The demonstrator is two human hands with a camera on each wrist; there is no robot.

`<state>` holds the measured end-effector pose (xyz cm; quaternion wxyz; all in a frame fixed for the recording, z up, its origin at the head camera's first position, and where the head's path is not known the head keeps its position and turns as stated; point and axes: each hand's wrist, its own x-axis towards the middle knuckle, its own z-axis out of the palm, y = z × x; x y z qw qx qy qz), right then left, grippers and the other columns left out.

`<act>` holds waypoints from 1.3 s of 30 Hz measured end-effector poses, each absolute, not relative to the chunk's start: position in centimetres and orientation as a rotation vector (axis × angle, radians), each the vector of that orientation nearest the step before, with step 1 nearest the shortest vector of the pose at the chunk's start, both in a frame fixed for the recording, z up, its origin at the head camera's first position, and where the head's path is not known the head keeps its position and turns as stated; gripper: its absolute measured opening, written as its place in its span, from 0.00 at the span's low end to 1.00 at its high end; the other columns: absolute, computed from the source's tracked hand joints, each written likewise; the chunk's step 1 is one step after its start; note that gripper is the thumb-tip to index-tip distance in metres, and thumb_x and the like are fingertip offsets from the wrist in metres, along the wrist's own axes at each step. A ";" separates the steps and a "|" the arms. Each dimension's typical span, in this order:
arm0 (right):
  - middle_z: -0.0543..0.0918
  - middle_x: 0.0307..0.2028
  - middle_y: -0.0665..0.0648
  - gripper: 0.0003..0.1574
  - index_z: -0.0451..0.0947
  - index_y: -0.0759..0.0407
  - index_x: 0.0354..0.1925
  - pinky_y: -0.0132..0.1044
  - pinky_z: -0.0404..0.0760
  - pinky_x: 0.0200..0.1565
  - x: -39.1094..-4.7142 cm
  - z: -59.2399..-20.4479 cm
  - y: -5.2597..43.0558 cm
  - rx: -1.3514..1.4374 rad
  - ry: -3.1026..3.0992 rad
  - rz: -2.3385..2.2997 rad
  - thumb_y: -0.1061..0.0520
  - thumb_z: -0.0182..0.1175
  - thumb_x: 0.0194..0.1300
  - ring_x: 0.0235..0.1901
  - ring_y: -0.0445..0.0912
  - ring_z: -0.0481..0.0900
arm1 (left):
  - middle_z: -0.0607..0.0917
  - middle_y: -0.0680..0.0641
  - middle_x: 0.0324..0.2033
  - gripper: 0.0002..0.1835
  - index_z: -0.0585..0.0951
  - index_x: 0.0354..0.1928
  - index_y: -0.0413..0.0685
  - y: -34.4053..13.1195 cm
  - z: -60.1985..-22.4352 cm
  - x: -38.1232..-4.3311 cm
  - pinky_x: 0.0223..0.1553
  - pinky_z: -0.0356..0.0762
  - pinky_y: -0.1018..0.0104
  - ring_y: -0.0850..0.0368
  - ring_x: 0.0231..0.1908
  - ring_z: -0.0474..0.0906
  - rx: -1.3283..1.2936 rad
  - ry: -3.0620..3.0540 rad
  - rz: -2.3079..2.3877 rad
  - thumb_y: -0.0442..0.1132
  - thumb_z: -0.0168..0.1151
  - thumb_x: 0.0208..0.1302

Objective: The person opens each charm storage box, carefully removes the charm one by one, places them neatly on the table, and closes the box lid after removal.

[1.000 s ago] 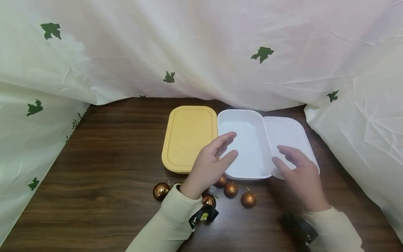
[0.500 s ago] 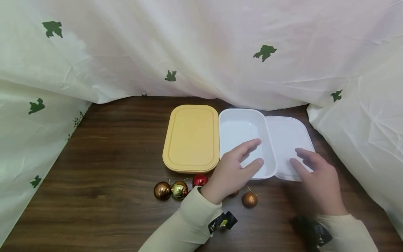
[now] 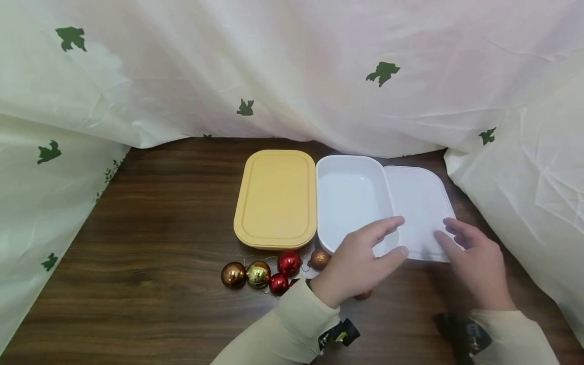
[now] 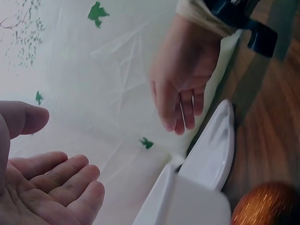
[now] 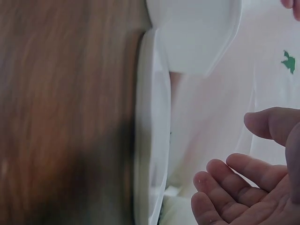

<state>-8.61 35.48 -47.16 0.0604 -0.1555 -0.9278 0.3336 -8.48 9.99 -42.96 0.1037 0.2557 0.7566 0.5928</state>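
My left hand (image 3: pixel 360 261) hovers over the near right corner of the white open box (image 3: pixel 351 203), fingers loosely extended and holding nothing. To its right, my right hand (image 3: pixel 476 263) is held above the near right edge of the white lid (image 3: pixel 417 208), thumb apart from the fingers, also without anything in it. The lid lies flat against the box's right side. Left of the box stands a yellow lidded box (image 3: pixel 276 197). In the left wrist view the palm (image 4: pixel 42 192) is bare. Part of the bauble group is hidden behind my left wrist.
In front of the boxes lie several Christmas baubles: a brown one (image 3: pixel 233 275), a gold one (image 3: pixel 258 274), a red one (image 3: pixel 289 262) and a glittery copper one (image 3: pixel 319 259). A white curtain (image 3: pixel 283 71) with green bird prints encloses the wooden table (image 3: pixel 150 243).
Both hands have shifted right, the left from the box's left edge to its near right corner. More of the red and gold baubles now shows. The boxes, lid and baubles stay put.
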 end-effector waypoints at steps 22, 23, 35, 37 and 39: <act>0.71 0.63 0.79 0.48 0.63 0.71 0.71 0.70 0.72 0.51 -8.9 -48.3 38.9 -0.525 -2.931 1.044 0.36 0.54 0.72 0.61 0.73 0.70 | 0.72 0.56 0.69 0.29 0.68 0.73 0.48 13.8 -44.2 -6.6 0.64 0.58 0.83 0.73 0.67 0.62 1.027 2.402 1.318 0.50 0.54 0.75; 0.71 0.62 0.79 0.48 0.63 0.71 0.71 0.70 0.73 0.51 -8.9 -48.3 39.0 -0.522 -2.935 1.040 0.35 0.54 0.72 0.61 0.74 0.70 | 0.72 0.56 0.69 0.29 0.68 0.73 0.48 13.9 -44.3 -6.6 0.64 0.58 0.84 0.73 0.67 0.62 1.028 2.405 1.299 0.51 0.54 0.75; 0.71 0.62 0.81 0.51 0.62 0.73 0.71 0.70 0.73 0.50 -8.9 -48.4 39.3 -0.534 -2.988 1.038 0.34 0.54 0.71 0.59 0.75 0.69 | 0.61 0.52 0.76 0.37 0.62 0.76 0.46 14.7 -45.2 -7.1 0.68 0.57 0.76 0.67 0.72 0.55 0.887 2.349 1.089 0.57 0.54 0.73; 0.71 0.61 0.81 0.51 0.62 0.73 0.71 0.70 0.73 0.50 -8.9 -48.4 39.4 -0.534 -2.996 1.019 0.34 0.54 0.71 0.59 0.74 0.69 | 0.59 0.51 0.76 0.38 0.62 0.76 0.46 14.7 -45.5 -7.3 0.69 0.57 0.75 0.66 0.73 0.54 0.843 2.340 1.089 0.58 0.55 0.72; 0.70 0.61 0.81 0.51 0.62 0.73 0.71 0.70 0.73 0.50 -9.0 -48.3 39.5 -0.539 -3.008 1.001 0.33 0.54 0.72 0.59 0.74 0.69 | 0.58 0.51 0.76 0.38 0.62 0.76 0.47 14.8 -45.6 -7.3 0.69 0.59 0.73 0.65 0.73 0.54 0.801 2.321 1.104 0.58 0.56 0.72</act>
